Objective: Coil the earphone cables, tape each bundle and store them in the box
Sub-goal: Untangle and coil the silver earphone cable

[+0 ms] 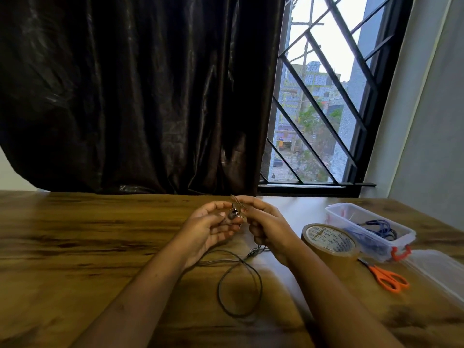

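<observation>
Lowest in my view, at centre, the slack of a dark earphone cable (239,290) lies in one loose loop on the wooden table (88,247). I take it that it is left trailing there so it can feed upward as the coil is wound.

Just above it, mid-frame, both hands meet. The left hand (211,229) is turned palm-up with its fingers curled round the earbud end (234,214), seemingly as the anchor for the coil. The right hand (266,222) pinches the cable just beside the buds. Its lower fingers are folded in, and I cannot tell whether they also hold a strand. The buds themselves are small and half covered, so I can't count any turns already made.

At the right, a roll of brown tape (329,243) stands within reach, with orange-handled scissors (388,276) and a clear lid (437,270) beside it; the lid is cut off by the frame edge. Further back, the clear plastic box (331,214) is open and holds a blue cable (376,226), whose taping I cannot make out.

Beyond, a dark curtain (138,96) fills the upper left and a barred window (324,96) the upper right.
</observation>
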### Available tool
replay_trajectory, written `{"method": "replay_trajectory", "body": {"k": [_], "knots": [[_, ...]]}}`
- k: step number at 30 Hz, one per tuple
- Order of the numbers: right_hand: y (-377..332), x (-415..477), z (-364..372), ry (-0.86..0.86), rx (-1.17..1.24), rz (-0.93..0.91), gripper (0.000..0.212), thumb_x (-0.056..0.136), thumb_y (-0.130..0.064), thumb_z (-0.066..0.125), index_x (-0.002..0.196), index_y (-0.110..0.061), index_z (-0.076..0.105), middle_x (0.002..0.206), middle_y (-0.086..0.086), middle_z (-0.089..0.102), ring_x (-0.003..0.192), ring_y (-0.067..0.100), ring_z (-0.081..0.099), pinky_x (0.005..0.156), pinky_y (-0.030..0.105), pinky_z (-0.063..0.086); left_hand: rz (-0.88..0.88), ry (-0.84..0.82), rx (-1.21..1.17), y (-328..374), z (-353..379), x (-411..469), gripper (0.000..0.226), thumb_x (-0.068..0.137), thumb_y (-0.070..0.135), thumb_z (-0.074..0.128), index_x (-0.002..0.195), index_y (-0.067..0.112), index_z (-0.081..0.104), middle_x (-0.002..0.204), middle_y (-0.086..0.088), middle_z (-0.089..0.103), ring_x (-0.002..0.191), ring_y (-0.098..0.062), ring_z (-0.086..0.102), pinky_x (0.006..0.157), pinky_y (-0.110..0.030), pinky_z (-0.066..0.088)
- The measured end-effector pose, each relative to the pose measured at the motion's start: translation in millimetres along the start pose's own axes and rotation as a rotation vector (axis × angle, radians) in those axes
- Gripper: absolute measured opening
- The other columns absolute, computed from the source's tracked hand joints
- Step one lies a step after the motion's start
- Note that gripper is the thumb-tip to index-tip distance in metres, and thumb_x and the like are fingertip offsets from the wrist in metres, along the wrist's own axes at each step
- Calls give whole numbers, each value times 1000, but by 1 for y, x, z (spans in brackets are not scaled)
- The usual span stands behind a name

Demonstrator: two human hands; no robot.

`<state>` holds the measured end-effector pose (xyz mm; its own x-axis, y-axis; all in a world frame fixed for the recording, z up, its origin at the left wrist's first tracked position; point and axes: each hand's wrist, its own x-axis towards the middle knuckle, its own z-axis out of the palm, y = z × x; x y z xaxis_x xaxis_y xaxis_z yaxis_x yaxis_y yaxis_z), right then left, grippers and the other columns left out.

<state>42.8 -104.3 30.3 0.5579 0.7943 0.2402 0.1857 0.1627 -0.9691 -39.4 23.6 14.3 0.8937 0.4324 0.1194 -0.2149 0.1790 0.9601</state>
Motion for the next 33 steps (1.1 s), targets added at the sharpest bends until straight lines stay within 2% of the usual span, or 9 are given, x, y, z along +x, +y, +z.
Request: {"method": "replay_trajectory", "body": {"k": [5,9,12,16,18,21,24,28,33], "knots": [[1,1,-3,8,-43,0,36,99,0,35,126,-10,56,44,-16,56,40,-6,52,39,6,37,-61,-87,83,0,1,-4,18,94,4,46,100,8,63,83,-5,72,77,-14,67,70,-25,55],[11,8,-4,102,-111,-38,27,99,-7,43,113,-11,66,48,-15,55,41,-1,46,40,9,32,27,79,177,-5,2,0,10,91,8,55,96,11,63,91,-2,68,88,-17,63,73,-27,52],[18,13,-8,172,-169,-37,20,97,-13,50,97,-13,69,51,-12,51,40,1,38,39,13,28,65,184,183,-5,-3,3,9,88,10,60,95,10,65,92,-8,66,84,-21,62,75,-36,52],[25,18,-8,218,-260,-58,16,97,-15,52,89,-12,65,61,-10,53,47,-1,45,43,11,32,41,28,73,-3,-2,0,4,85,8,60,83,10,63,78,-4,63,79,-19,57,72,-32,47],[29,21,-7,254,-263,-34,18,98,-19,50,86,-14,62,66,-1,50,52,8,43,45,20,33,7,-54,-88,-1,1,-3,8,80,13,59,86,8,63,80,-4,67,83,-18,61,77,-30,50],[34,25,-11,355,-296,-18,23,99,-25,48,83,-14,61,71,3,53,65,17,47,53,27,37,-51,-140,-274,4,3,-7,26,75,15,56,98,4,62,81,-8,71,77,-19,68,70,-27,57],[36,27,-14,408,-302,-14,26,99,-28,48,76,-19,58,75,5,55,68,19,49,57,30,38,-65,-151,-172,4,3,-8,17,86,3,51,99,4,62,80,-9,69,72,-16,65,65,-24,56],[38,27,-10,367,-345,-19,27,99,-28,45,78,-16,57,79,9,56,71,21,49,64,36,40,-26,-109,-107,3,5,-7,9,86,4,55,87,6,64,65,0,67,66,-12,60,56,-18,55],[36,26,-9,301,-248,-21,24,101,-20,40,84,-13,55,77,4,57,66,10,53,60,21,44,-13,-74,-84,2,4,-4,12,90,-1,51,84,7,59,70,0,68,62,-7,64,61,-18,53]]}}
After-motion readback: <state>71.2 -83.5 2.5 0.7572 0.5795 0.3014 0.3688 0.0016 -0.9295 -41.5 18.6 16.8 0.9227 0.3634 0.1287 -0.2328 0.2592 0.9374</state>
